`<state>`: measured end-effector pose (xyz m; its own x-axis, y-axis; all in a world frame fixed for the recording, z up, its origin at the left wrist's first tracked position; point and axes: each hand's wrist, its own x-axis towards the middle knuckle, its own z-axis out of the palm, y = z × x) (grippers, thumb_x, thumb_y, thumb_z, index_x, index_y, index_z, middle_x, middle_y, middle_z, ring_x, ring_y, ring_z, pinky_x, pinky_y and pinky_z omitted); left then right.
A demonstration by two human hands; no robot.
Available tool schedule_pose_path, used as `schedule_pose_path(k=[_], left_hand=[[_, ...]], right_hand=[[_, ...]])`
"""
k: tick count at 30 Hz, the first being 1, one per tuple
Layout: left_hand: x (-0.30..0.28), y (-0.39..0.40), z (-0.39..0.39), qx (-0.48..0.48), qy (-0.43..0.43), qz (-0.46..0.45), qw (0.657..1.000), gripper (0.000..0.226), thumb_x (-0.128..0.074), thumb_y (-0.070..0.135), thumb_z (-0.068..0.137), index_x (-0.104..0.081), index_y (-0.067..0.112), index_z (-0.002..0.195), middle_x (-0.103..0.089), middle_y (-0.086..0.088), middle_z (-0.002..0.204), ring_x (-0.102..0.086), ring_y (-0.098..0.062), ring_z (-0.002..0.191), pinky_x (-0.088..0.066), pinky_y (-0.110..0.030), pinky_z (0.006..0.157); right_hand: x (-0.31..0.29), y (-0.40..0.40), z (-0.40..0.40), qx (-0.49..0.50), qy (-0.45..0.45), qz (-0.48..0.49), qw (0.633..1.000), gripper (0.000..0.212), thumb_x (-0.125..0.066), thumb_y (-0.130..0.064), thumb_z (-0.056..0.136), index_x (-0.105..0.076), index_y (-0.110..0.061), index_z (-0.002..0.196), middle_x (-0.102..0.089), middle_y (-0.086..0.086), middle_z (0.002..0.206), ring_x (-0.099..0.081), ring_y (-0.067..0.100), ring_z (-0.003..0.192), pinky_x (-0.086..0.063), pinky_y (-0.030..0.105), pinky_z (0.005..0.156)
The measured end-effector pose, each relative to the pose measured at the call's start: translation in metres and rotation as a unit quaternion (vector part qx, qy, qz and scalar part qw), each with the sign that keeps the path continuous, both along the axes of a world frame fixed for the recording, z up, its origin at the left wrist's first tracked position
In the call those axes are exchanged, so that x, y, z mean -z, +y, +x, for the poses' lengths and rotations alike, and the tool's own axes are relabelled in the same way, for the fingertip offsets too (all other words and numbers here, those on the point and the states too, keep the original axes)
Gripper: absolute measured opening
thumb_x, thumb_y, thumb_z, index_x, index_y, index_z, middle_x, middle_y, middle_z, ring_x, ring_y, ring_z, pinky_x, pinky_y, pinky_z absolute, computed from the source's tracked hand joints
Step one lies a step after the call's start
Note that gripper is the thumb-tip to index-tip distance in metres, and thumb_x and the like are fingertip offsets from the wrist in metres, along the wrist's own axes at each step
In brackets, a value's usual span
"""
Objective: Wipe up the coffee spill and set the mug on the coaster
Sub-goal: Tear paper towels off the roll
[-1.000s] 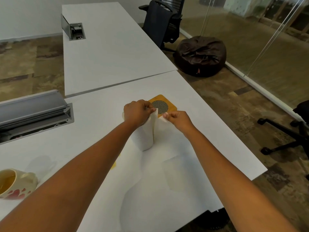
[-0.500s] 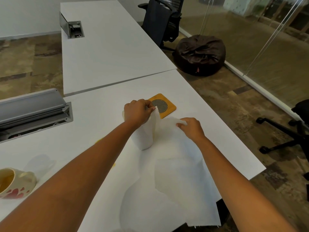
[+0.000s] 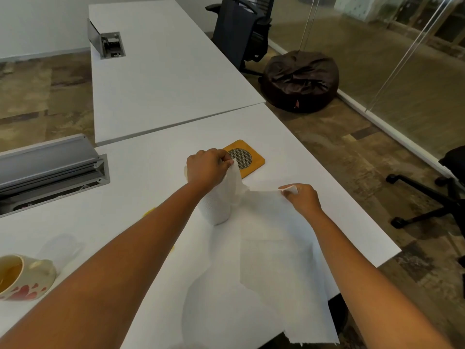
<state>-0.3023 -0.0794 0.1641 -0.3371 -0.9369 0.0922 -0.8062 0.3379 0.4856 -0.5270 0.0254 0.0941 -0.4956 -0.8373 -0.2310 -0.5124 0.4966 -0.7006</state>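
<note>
While a length of towel is being torn from the roll, arranged left to right as follows. Mug point(image 3: 24, 277): near the left edge of the table point(image 3: 151, 172), tipped onto its side with pale brown liquid visible inside, well apart from both hands. Yellowish spill traces point(image 3: 150, 211): just left of the left forearm, mostly hidden by it. Left hand point(image 3: 207, 167): curled over the top of the upright paper towel roll point(image 3: 216, 205), fingers pinching the sheet where it leaves the roll. Coaster point(image 3: 247, 158): orange, square, with a dark patterned disc, flat on the table just beyond the left hand and toward the far right corner; unoccupied. Loose sheet point(image 3: 266, 260): draped from the roll toward the near edge, its ragged end hanging past that edge. Right hand point(image 3: 303, 197): closed on the sheet's upper corner, pinched between thumb and fingers, near the right edge.

For a clean tear, judged best: roll pressed firmly down and kept upright by the left hand; pull by the right hand sideways and slightly downward, sharply, along the perforation rather than across it. Risk if pulled slowly or upward: roll toppling toward the coaster, or further unspooling instead of separation. Spill and mug not yet dealt with.
</note>
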Motion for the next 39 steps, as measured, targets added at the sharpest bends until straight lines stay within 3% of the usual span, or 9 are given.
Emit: schedule_pose_path(k=[8, 10, 12, 14, 17, 21, 28, 34, 39], left_hand=[[0.002, 0.000, 0.000, -0.006, 0.018, 0.000, 1.000, 0.020, -0.051, 0.039, 0.089, -0.067, 0.026, 0.088, -0.069, 0.001, 0.098, -0.057, -0.023, 0.100, -0.034, -0.035, 0.081], [0.002, 0.000, 0.000, -0.005, 0.018, -0.001, 1.000, 0.020, -0.052, 0.039, 0.089, -0.067, 0.026, 0.088, -0.069, 0.001, 0.098, -0.057, -0.023, 0.099, -0.034, -0.034, 0.080], [0.003, 0.001, 0.001, -0.003, 0.016, -0.004, 1.000, 0.021, -0.052, 0.039, 0.088, -0.067, 0.025, 0.088, -0.069, 0.002, 0.097, -0.057, -0.023, 0.098, -0.035, -0.033, 0.078], [0.003, 0.002, 0.001, -0.002, 0.017, -0.011, 1.000, 0.021, -0.053, 0.039, 0.088, -0.067, 0.024, 0.088, -0.069, 0.001, 0.097, -0.057, -0.023, 0.097, -0.034, -0.032, 0.076], [0.003, 0.003, 0.003, -0.004, 0.022, -0.015, 1.000, 0.020, -0.053, 0.039, 0.088, -0.068, 0.024, 0.088, -0.069, 0.001, 0.096, -0.058, -0.023, 0.094, -0.037, -0.033, 0.074], [0.004, 0.002, 0.003, -0.008, 0.020, -0.018, 1.000, 0.021, -0.052, 0.039, 0.088, -0.068, 0.024, 0.089, -0.070, 0.002, 0.097, -0.059, -0.022, 0.094, -0.039, -0.033, 0.074], [0.004, 0.001, 0.002, 0.005, 0.018, -0.013, 1.000, 0.021, -0.052, 0.039, 0.088, -0.068, 0.025, 0.089, -0.070, 0.001, 0.096, -0.058, -0.022, 0.092, -0.042, -0.035, 0.077], [0.004, 0.001, 0.000, 0.012, 0.016, -0.011, 1.000, 0.021, -0.052, 0.038, 0.089, -0.067, 0.024, 0.089, -0.070, 0.001, 0.095, -0.058, -0.022, 0.091, -0.041, -0.035, 0.078], [0.006, 0.000, 0.004, -0.025, 0.027, -0.016, 0.999, 0.020, -0.050, 0.036, 0.089, -0.067, 0.024, 0.089, -0.070, 0.002, 0.095, -0.057, -0.023, 0.094, -0.039, -0.036, 0.080]], right_hand=[[-0.020, 0.004, 0.013, -0.196, -0.106, 0.076, 0.972, 0.037, -0.065, -0.028, 0.085, -0.059, -0.013, 0.118, -0.056, 0.007, 0.130, -0.051, 0.024, 0.122, -0.037, 0.026, 0.095], [-0.031, -0.001, 0.022, -0.179, -0.173, 0.062, 0.967, 0.033, -0.047, -0.040, 0.092, -0.060, -0.020, 0.115, -0.051, 0.005, 0.135, -0.044, 0.021, 0.127, -0.032, 0.033, 0.103], [-0.037, -0.015, 0.028, -0.109, -0.222, 0.017, 0.969, 0.055, -0.020, -0.050, 0.096, -0.059, -0.019, 0.120, -0.049, 0.002, 0.137, -0.041, 0.015, 0.123, -0.020, 0.044, 0.111], [-0.037, -0.031, 0.037, -0.107, -0.213, 0.011, 0.971, 0.060, -0.014, -0.052, 0.096, -0.052, -0.018, 0.128, -0.050, 0.002, 0.138, -0.046, 0.017, 0.124, -0.021, 0.045, 0.109], [-0.023, -0.042, 0.056, -0.212, -0.094, 0.067, 0.970, 0.053, -0.041, -0.057, 0.090, -0.045, -0.026, 0.132, -0.048, -0.002, 0.139, -0.043, 0.020, 0.129, -0.028, 0.041, 0.105], [0.005, -0.046, 0.069, -0.265, 0.094, 0.117, 0.952, 0.047, -0.058, -0.048, 0.085, -0.052, -0.028, 0.127, -0.054, 0.001, 0.135, -0.045, 0.023, 0.127, -0.008, 0.057, 0.111], [0.017, -0.040, 0.064, -0.152, 0.039, 0.005, 0.988, 0.029, -0.062, -0.037, 0.086, -0.071, -0.012, 0.100, -0.071, 0.008, 0.103, -0.064, 0.025, 0.096, -0.048, 0.039, 0.090], [0.022, -0.039, 0.060, -0.150, 0.063, -0.014, 0.987, 0.032, -0.060, -0.039, 0.087, -0.071, -0.012, 0.102, -0.071, 0.007, 0.104, -0.064, 0.024, 0.094, -0.047, 0.042, 0.093], [0.039, -0.026, 0.052, -0.094, 0.022, -0.008, 0.995, 0.032, -0.062, -0.034, 0.088, -0.070, -0.006, 0.103, -0.071, 0.011, 0.106, -0.064, 0.026, 0.097, -0.046, 0.026, 0.076]])
